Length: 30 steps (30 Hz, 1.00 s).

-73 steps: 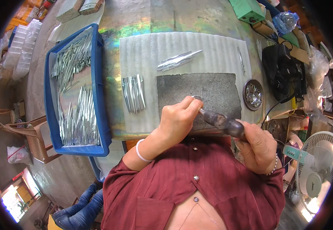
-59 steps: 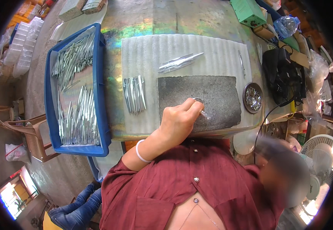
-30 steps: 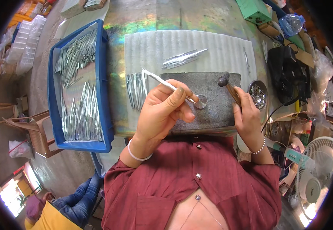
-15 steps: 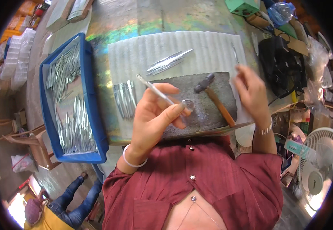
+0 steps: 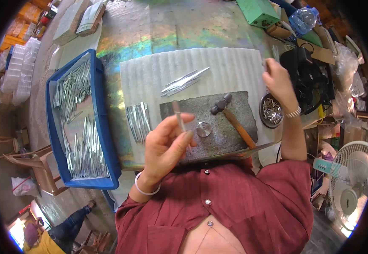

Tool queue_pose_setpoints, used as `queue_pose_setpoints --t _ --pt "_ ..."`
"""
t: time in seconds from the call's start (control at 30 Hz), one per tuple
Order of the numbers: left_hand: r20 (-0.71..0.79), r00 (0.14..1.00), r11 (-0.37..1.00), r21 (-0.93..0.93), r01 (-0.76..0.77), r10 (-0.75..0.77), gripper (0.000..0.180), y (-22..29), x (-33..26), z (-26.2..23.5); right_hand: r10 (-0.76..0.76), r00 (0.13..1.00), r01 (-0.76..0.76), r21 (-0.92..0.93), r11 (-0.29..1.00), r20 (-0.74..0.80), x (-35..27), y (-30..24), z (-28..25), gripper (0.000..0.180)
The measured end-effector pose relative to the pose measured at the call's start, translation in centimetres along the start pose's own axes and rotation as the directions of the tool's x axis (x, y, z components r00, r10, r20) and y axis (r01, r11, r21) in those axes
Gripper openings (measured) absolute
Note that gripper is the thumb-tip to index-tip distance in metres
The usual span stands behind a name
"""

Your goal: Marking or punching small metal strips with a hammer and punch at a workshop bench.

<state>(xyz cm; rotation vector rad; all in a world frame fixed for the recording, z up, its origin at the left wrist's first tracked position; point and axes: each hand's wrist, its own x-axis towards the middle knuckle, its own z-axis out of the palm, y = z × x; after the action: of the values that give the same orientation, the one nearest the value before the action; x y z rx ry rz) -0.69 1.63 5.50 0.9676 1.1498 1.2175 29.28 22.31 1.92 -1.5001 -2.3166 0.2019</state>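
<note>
My left hand (image 5: 167,142) pinches a slim metal piece (image 5: 179,116) between thumb and fingers. It stands nearly upright above the near left part of a dark stone slab (image 5: 234,101), blurred by motion. My right hand (image 5: 279,82) is closed over the far right edge of the white foam sheet (image 5: 150,67); whatever its fingertips hold is too small to make out. On the slab lie a shiny round metal disc (image 5: 203,129) and a hammer (image 5: 237,127) with a wooden handle. Several slim metal pieces (image 5: 184,82) lie loose on the foam, and a row of others (image 5: 138,122) lies left of the slab.
A blue tray (image 5: 103,127) of slim metal pieces stands at the left. Right of the slab sits a dark round dish (image 5: 272,125) of small metal parts. Beyond are a black bag (image 5: 308,72), a green box (image 5: 258,12) and a fan (image 5: 349,182). A person (image 5: 44,237) is at lower left.
My right hand has moved farther away to where a thin metal piece lay, uncovering the dish. My left hand has turned its piece more upright and shifted off the disc.
</note>
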Motion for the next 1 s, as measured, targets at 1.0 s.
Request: queue_pose_setpoints --t 1.0 --pt "0.121 0.967 0.974 0.008 -0.226 0.223 0.013 -1.9 0.1 2.0 -0.144 0.989 0.074 0.755 0.652 0.027 -8.1 -18.2 -2.9 0.014"
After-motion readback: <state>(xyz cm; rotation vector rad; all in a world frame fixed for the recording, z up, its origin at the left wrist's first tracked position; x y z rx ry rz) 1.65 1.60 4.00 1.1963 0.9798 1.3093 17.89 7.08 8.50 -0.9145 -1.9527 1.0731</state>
